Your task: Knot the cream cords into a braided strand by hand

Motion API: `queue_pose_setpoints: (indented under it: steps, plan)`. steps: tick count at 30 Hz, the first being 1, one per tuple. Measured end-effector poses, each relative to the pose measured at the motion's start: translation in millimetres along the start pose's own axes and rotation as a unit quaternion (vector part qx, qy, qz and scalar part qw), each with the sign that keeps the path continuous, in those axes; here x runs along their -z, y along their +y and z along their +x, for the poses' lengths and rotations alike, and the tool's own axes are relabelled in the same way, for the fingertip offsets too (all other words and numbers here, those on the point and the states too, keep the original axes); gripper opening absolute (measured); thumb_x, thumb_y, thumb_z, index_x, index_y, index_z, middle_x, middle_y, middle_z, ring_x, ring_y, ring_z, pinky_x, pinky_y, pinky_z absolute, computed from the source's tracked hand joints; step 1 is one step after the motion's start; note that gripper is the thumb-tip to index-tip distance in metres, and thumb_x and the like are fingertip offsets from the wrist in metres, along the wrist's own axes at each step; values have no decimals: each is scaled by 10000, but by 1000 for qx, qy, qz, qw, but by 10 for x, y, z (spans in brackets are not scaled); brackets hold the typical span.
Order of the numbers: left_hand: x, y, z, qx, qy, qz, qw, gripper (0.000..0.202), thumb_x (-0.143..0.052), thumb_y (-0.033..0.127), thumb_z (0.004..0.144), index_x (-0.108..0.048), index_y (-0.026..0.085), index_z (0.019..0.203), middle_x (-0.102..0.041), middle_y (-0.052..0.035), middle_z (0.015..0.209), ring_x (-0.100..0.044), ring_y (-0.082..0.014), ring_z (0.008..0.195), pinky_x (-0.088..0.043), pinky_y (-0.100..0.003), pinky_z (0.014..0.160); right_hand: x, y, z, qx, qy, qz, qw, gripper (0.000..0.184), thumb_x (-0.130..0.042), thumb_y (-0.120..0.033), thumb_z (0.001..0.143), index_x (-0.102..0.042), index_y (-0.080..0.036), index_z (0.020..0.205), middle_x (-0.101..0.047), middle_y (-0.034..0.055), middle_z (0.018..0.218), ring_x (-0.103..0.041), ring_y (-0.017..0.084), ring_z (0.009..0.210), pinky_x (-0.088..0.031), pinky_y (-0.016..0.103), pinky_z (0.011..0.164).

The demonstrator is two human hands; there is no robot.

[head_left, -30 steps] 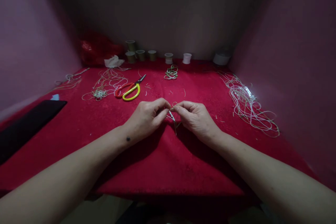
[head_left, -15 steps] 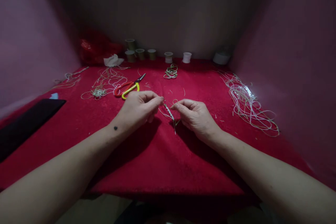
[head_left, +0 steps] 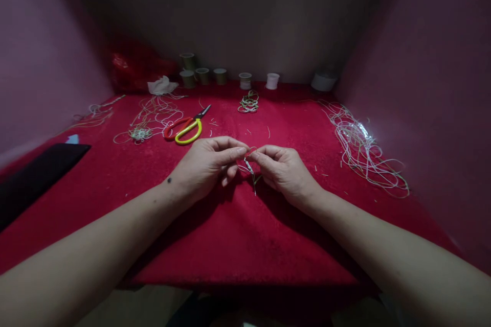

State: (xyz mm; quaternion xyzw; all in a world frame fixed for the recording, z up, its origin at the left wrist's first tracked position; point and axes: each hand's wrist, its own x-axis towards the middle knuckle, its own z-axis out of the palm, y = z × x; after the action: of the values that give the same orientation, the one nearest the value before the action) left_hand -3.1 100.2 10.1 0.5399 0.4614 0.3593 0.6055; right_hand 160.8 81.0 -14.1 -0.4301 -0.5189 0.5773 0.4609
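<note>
Both hands meet at the near middle of the table, where a short braided cord (head_left: 249,166) hangs slantwise just below the fingertips. The left hand (head_left: 209,161) pinches the upper end of the braid between thumb and index finger, its remaining fingers loosely curled beneath. The right hand (head_left: 282,168), thumb and index finger pressed together close beside the left fingertips, grasps a thin strand (head_left: 253,148) that arches above them; the exact point of contact is too small to make out. Loose ends (head_left: 254,186) trail from the lower tip of the braid over the red cloth (head_left: 245,245). Beyond the left hand lie scissors (head_left: 198,125) with one red and one yellow handle, the dark blades pointing away and to the right. Short thread clippings (head_left: 269,133) are scattered past the hands, and behind them rests a small green-and-white cord bundle (head_left: 249,103). Tangled cords flank the work: a left tangle (head_left: 140,134) and a larger right tangle (head_left: 360,158). Along the rear stand several olive spools (head_left: 220,77) and a white spool (head_left: 272,81), with a red bag (head_left: 134,69) at the far left corner. A black object (head_left: 44,179) occupies the left edge.
</note>
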Motion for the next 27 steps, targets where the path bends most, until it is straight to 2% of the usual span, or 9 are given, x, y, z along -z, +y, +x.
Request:
queue_pose_setpoints:
  steps: [5,9,12,17,27]
  plan:
    - [-1,5,-3,4,4,12,1000,134,-657,282,781,-615,160,817,-543,40,451,-442,-56,339,-335,-171,348,12,3,-3,1,-1,-3,1000,251,-607,-377,825,-599,-146,729,-355,-91,461,-273,36,380,-188,217,379]
    - [-22,23,-11,3,-15,32,999,141,-661,250,776,-612,163,874,-560,42,465,-456,-60,353,-355,-170,358,20,15,1,4,-10,-11,1000,263,-596,-375,831,-568,-154,692,-362,-87,461,-280,36,382,-185,217,384]
    - [-31,30,-3,5,-11,49,999,90,-644,226,786,-606,148,812,-565,37,474,-462,-55,356,-356,-167,365,20,11,-4,1,-15,-12,1000,280,-601,-374,825,-546,-153,662,-370,-85,464,-289,35,386,-188,216,386]
    - [-18,30,8,0,-3,80,997,83,-609,213,807,-587,145,764,-571,31,486,-461,-52,351,-341,-172,365,15,-1,-8,-1,-13,0,1000,242,-600,-352,829,-585,-141,713,-365,-93,463,-277,30,377,-193,213,380]
    - [-3,43,5,-1,-35,132,991,112,-561,223,830,-538,159,741,-581,21,502,-465,-61,357,-330,-179,374,12,-3,-1,3,2,-8,1000,220,-595,-306,834,-579,-146,683,-383,-88,454,-298,28,368,-212,208,368]
